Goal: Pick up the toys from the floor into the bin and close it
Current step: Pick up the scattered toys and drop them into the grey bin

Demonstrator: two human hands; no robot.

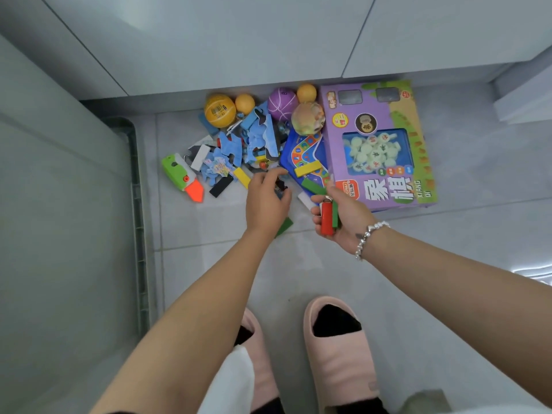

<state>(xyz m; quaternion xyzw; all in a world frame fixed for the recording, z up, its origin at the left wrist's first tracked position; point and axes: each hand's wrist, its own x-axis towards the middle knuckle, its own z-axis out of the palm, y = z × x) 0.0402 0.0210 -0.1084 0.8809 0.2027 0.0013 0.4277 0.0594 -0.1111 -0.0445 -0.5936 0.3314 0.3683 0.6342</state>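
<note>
Pink slippers stand on the floor. The right hand grips red and green blocks. The left hand curls over small pieces, fingers half spread. Beyond lie puzzle pieces, balls and a purple box; the bin sits at left.

Toy pile crowded against cabinet; near floor open.

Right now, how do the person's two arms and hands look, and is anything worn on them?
Both forearms are bare, with no sleeves in view. The left hand wears nothing that I can see. The right hand has a bracelet of silver-white beads around the wrist, and a small dark mark shows on the wrist just beside the beads. No gloves and no watch are visible.
</note>
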